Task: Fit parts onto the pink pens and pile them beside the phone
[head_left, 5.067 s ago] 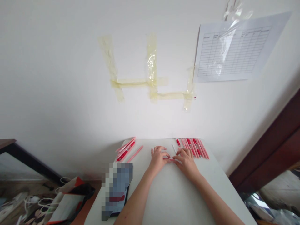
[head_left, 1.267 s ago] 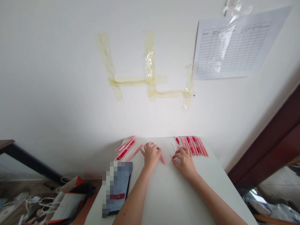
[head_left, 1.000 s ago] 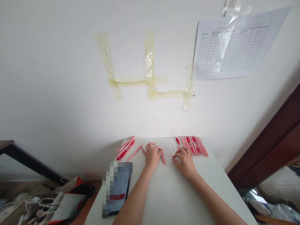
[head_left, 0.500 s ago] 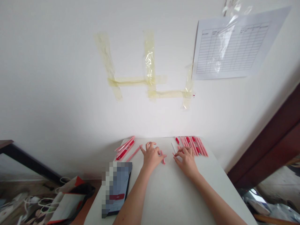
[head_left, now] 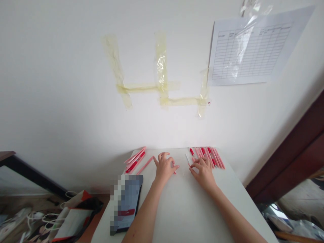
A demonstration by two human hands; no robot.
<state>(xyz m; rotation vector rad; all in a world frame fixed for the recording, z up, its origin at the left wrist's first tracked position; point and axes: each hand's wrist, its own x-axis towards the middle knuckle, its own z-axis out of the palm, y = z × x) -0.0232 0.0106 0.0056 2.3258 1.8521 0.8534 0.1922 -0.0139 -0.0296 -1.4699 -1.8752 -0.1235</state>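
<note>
My left hand [head_left: 164, 167] is pinched, thumb and index finger on a small pink pen part [head_left: 174, 173] that is mostly hidden behind the fingers. Its other fingers are curled in the air above the table. Across a small gap, my right hand [head_left: 203, 169] pinches a thin white pen refill [head_left: 187, 157] with a reddish end at the fingertips. Just beyond the right hand lies a row of pink and red pens [head_left: 218, 158], partly covered by that hand. A short red pen piece [head_left: 191, 152] lies at the row's left end.
A single pink pen barrel [head_left: 145, 165] and a pile of pink and red pens [head_left: 134, 163] lie at the table's back left. A tablet [head_left: 129, 204] lies by the left forearm. The white wall [head_left: 162, 131] rises directly behind the table [head_left: 187, 216]. Bags [head_left: 73, 219] stand on the floor left.
The pink pen part in my left hand has turned or drawn in, so less of it shows below the fingers. My right hand has shifted slightly right.
</note>
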